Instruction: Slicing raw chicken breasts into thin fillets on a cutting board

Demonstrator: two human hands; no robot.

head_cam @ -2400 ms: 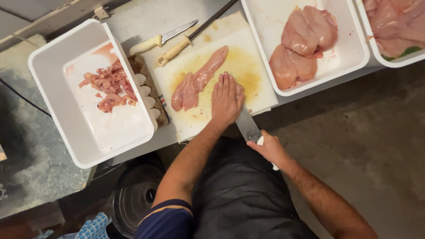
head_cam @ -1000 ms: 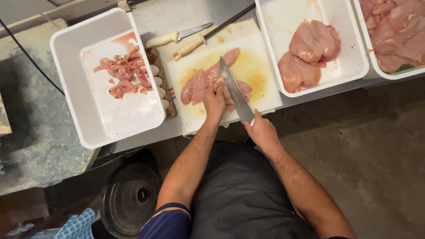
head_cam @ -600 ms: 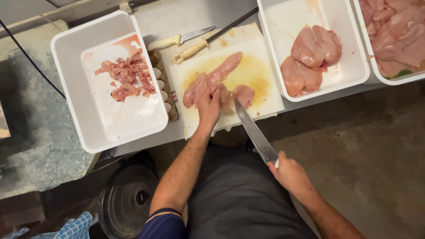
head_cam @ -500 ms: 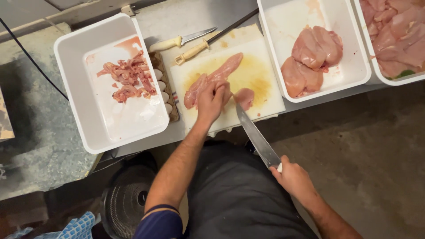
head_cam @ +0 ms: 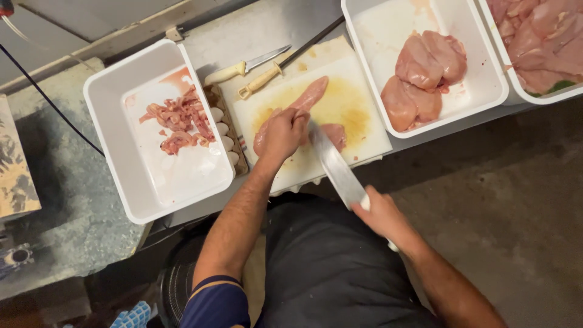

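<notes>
Raw pink chicken breast fillet (head_cam: 310, 97) is lying on the white, yellow-stained plastic cutting board (head_cam: 358, 103), with its long axis running from the near left to the far right. Its near-left end is being pressed down by the left hand (head_cam: 280, 132), which is curled over the meat, so that end is hidden. A smaller cut piece of pink meat (head_cam: 334, 135) is resting just to the right of that hand. The broad steel knife (head_cam: 334, 167) is being gripped at its handle by the right hand (head_cam: 379, 214), clenched, near the body and off the surface's near edge. The blade is being pointed up and left, its tip reaching the fillet beside the left hand's knuckles. The left hand is the nearer of the two to the fillet.
</notes>
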